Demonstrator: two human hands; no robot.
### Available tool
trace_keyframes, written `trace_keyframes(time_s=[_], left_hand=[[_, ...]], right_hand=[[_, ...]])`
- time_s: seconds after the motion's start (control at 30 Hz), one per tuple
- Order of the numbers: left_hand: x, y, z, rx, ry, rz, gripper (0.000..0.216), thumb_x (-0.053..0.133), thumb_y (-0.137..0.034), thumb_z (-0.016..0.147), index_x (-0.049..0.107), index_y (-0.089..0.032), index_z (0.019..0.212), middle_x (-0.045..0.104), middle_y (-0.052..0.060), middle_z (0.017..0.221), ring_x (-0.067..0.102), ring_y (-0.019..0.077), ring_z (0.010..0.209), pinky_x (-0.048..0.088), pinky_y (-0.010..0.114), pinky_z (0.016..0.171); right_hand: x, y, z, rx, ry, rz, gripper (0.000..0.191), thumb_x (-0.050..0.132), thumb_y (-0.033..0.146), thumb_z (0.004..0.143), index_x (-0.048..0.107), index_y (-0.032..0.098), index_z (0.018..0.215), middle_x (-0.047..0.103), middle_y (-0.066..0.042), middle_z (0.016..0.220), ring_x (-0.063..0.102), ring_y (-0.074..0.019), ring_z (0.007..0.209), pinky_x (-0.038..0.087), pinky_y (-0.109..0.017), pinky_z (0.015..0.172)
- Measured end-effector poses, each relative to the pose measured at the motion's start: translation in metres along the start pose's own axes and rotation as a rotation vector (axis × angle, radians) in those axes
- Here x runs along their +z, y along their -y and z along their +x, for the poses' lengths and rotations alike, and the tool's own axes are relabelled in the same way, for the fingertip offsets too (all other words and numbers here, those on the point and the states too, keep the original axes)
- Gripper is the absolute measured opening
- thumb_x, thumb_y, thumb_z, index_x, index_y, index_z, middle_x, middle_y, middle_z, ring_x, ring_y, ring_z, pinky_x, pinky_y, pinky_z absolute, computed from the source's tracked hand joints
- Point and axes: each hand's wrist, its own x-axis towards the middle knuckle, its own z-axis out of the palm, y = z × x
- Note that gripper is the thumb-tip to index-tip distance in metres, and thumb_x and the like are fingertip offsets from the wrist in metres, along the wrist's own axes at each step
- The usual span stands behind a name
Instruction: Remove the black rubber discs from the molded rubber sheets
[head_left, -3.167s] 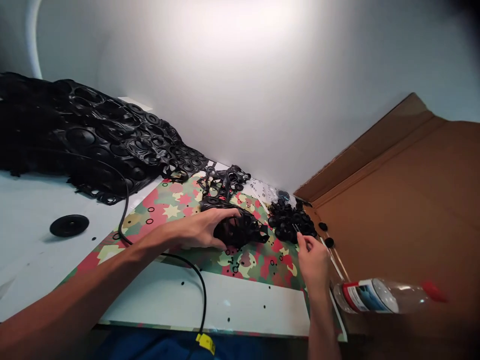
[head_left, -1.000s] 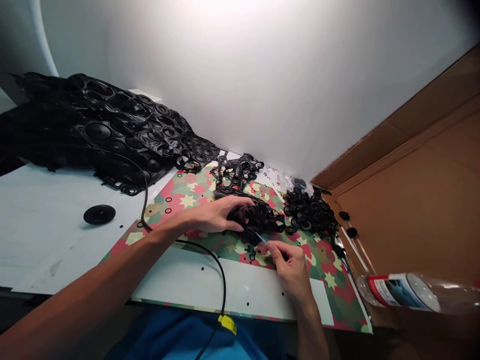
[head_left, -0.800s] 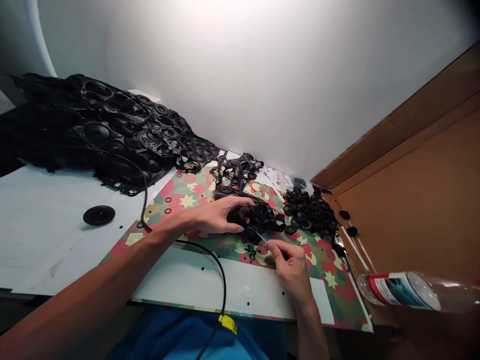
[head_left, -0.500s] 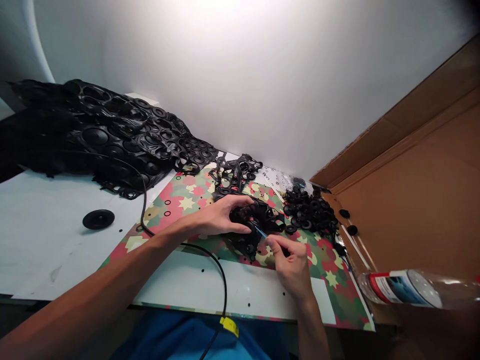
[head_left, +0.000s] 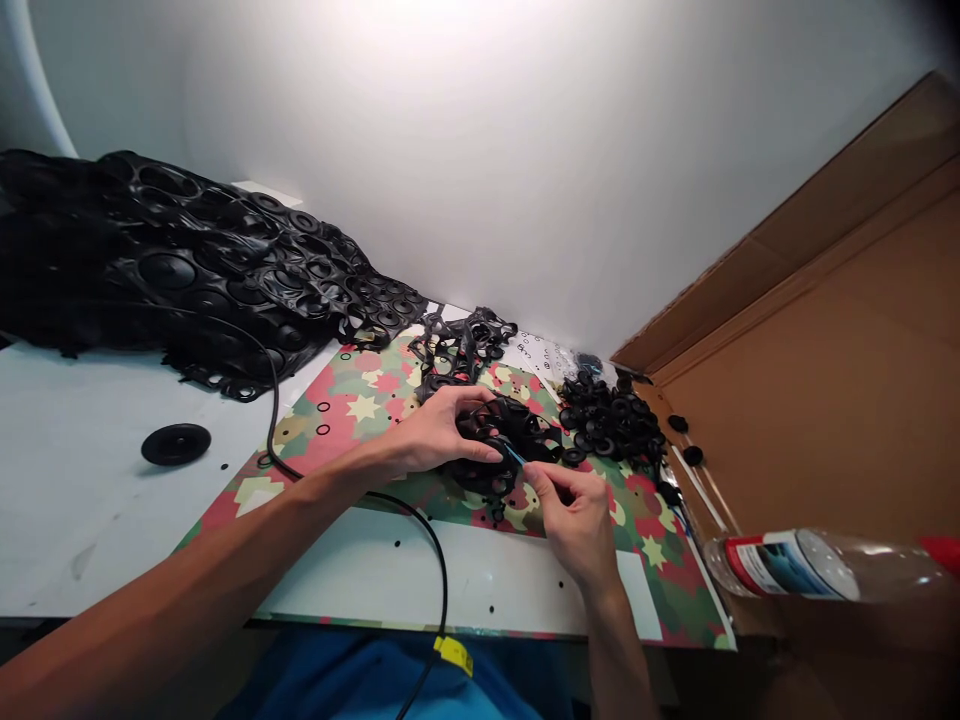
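Left hand [head_left: 439, 437] lies on the camouflage-patterned mat with star shapes [head_left: 352, 395], fingers curled over and thumb closed against the near edge of a small black perforated rubber sheet piece [head_left: 525, 425]; the piece sits directly under and just right of those fingertips, resting on the mat. Right hand [head_left: 576, 516] is just near-side right of the piece, thumb and forefinger pressed together on a thin blue-tipped pick tool [head_left: 514, 455]; the tool's tip touches the piece's near edge, right beside the left thumb. The two hands are close together, not touching.

A heap of loose black rubber rings [head_left: 611, 420] lies just right of the piece; a tangle of black rubber scrap webbing [head_left: 457, 345] lies behind it. Large black moulded rubber sheets [head_left: 217, 270] are piled far left on the white table [head_left: 67, 500]; a lone black round disc [head_left: 175, 443] lies near them; a black cable [head_left: 431, 525] crosses under the left forearm. A clear plastic bottle [head_left: 814, 566] lies on its side against the brown cardboard box [head_left: 825, 400].
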Motion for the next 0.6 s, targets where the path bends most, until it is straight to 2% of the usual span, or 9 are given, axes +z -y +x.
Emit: trace_keyframes(time_s=[0.2, 0.3, 0.4, 0.6], left_hand=[[0.003, 0.0, -0.001, -0.002, -0.037, -0.029, 0.05, 0.1, -0.034, 0.074, 0.07, -0.019, 0.11, 0.073, 0.003, 0.099, 0.07, 0.0203, 0.096, 0.055, 0.032, 0.086], [0.005, 0.002, 0.0, 0.027, -0.048, -0.077, 0.048, 0.1, -0.031, 0.073, 0.068, -0.019, 0.106, 0.072, 0.004, 0.104, 0.071, 0.0218, 0.104, 0.057, 0.035, 0.094], [0.004, 0.004, 0.001, 0.012, -0.035, -0.103, 0.051, 0.099, -0.032, 0.074, 0.068, -0.019, 0.112, 0.075, 0.006, 0.11, 0.073, 0.0235, 0.109, 0.058, 0.037, 0.099], [0.002, 0.002, 0.002, -0.058, -0.05, -0.099, 0.048, 0.098, -0.032, 0.073, 0.066, -0.018, 0.106, 0.078, 0.006, 0.102, 0.076, 0.024, 0.101, 0.061, 0.037, 0.091]], right_hand=[[0.003, 0.005, 0.002, 0.026, -0.006, 0.048, 0.051, 0.063, 0.05, 0.107, 0.081, 0.016, 0.074, 0.049, 0.001, 0.057, 0.037, -0.0128, 0.054, 0.03, -0.028, 0.051], [0.006, 0.007, 0.003, 0.032, -0.024, 0.059, 0.051, 0.063, 0.05, 0.106, 0.08, 0.016, 0.072, 0.05, 0.001, 0.056, 0.039, -0.013, 0.053, 0.031, -0.028, 0.05], [0.007, 0.008, 0.004, 0.041, -0.049, 0.059, 0.051, 0.062, 0.048, 0.106, 0.08, 0.015, 0.072, 0.054, 0.0, 0.059, 0.044, -0.0139, 0.056, 0.034, -0.027, 0.052], [0.011, 0.004, 0.003, 0.045, -0.106, -0.027, 0.054, 0.061, 0.052, 0.106, 0.075, 0.016, 0.068, 0.049, 0.001, 0.057, 0.038, -0.0135, 0.056, 0.028, -0.028, 0.052]])
